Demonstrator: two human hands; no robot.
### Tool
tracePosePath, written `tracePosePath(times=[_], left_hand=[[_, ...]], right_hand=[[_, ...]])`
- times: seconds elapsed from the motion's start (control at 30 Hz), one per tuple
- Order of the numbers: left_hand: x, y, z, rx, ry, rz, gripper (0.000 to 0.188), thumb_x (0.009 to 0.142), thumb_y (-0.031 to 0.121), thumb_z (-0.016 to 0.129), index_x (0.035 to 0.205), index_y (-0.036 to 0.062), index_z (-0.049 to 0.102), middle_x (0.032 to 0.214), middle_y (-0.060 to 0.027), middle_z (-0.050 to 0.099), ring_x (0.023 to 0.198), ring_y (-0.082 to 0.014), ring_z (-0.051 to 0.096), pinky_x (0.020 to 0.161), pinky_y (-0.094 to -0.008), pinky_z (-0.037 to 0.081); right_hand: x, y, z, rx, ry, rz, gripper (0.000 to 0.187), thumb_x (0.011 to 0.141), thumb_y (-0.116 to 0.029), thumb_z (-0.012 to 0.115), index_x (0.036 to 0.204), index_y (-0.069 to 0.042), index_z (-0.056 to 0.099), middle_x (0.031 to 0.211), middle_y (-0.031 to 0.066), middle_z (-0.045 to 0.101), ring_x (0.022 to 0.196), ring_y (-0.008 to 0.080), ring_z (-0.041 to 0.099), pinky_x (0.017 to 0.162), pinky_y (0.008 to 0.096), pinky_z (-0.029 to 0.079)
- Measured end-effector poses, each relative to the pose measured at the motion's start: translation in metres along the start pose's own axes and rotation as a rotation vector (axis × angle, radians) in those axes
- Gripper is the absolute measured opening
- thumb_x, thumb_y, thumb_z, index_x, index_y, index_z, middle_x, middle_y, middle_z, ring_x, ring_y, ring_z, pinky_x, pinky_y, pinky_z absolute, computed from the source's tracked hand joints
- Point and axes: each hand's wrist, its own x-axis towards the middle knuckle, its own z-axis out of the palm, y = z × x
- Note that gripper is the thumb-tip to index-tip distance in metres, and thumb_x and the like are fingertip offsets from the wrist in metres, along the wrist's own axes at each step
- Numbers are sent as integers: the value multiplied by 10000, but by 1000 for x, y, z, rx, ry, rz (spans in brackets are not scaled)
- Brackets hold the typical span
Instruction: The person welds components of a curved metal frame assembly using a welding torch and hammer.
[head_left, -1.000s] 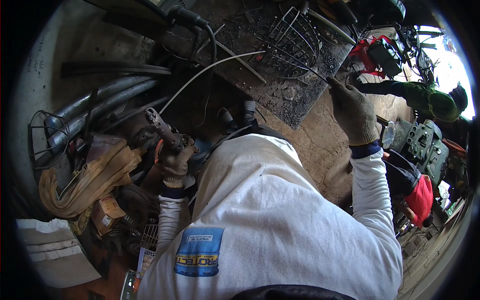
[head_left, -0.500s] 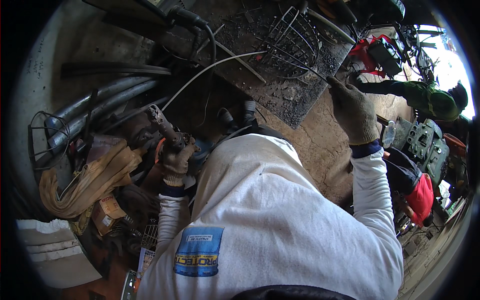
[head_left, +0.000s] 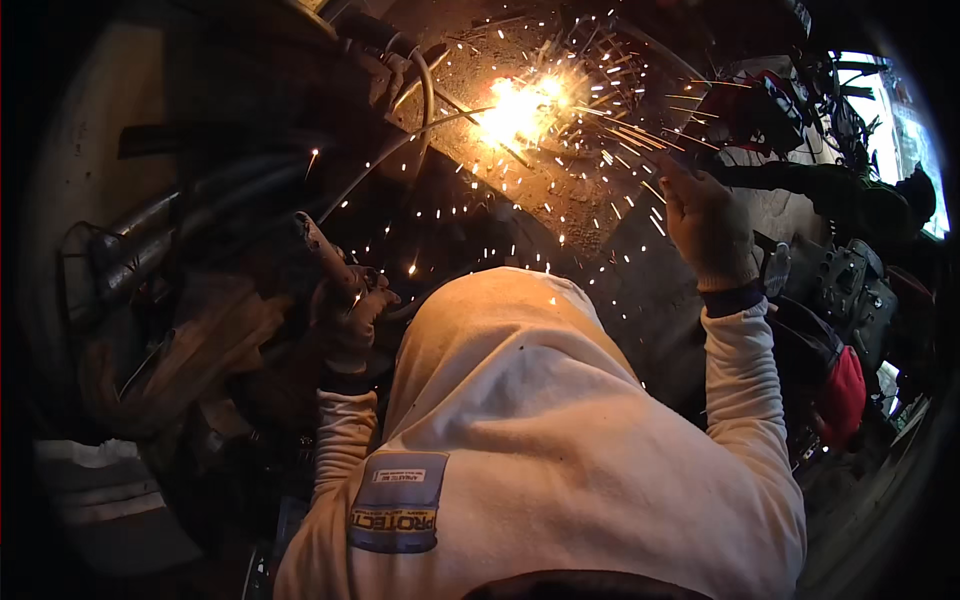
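My gloved left hand (head_left: 352, 312) is closed around a welding electrode holder (head_left: 326, 248). From its tip a long, thin welding rod (head_left: 375, 165) curves up and right to a blazing welding arc (head_left: 525, 110) over the metal worktop (head_left: 575, 205). Sparks fly out on all sides. On the right, my gloved right hand (head_left: 708, 228) is closed, its fingertips toward the arc. It grips a thin metal rod, plain in the earlier view and mostly lost among sparks now. Glare hides the round wire frame at the arc.
Metal pipes (head_left: 150, 215) and a brown cloth bundle (head_left: 200, 335) lie at the left. Cables and a clamp-like tool (head_left: 385, 75) are at the far left of the worktop. A person in red (head_left: 842, 395) and a green machine (head_left: 850, 285) are at the right.
A bright arc and sparks have started at the rod's far end. The surroundings look much darker. Both hands keep nearly the same place and grip.
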Motion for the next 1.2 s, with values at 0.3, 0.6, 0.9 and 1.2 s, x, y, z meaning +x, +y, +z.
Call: tracePosePath(times=[0.3,0.6,0.9,1.2], left_hand=[[3,15,-5,-262,34,-208,182,826,-21,662,1002,20,689,942,-84,670,891,-228,681,797,-358,569],[-20,-4,4,608,240,254,116,871,213,782,977,166,780,1036,-53,734,994,-232,709,913,-416,557],[-9,-23,8,-30,65,-155,152,778,99,811,920,123,764,895,-42,725,799,-198,694,748,-359,555],[3,10,7,-566,185,-481,174,719,34,799,873,35,719,796,-4,692,652,-94,622,601,-253,504]], right_hand=[[-1,7,3,-96,80,-123,290,965,-131,638,1243,-155,714,851,156,694,759,347,697,651,430,564],[1,12,5,1,-12,-54,289,1009,-181,589,1277,-194,698,1014,151,730,850,345,723,684,436,576],[0,16,11,-78,50,-122,324,986,-164,574,1291,-211,674,793,102,650,701,318,685,595,437,543],[1,16,11,-29,-21,-70,306,1019,-181,551,1299,-176,674,927,152,705,873,367,693,713,474,555]])
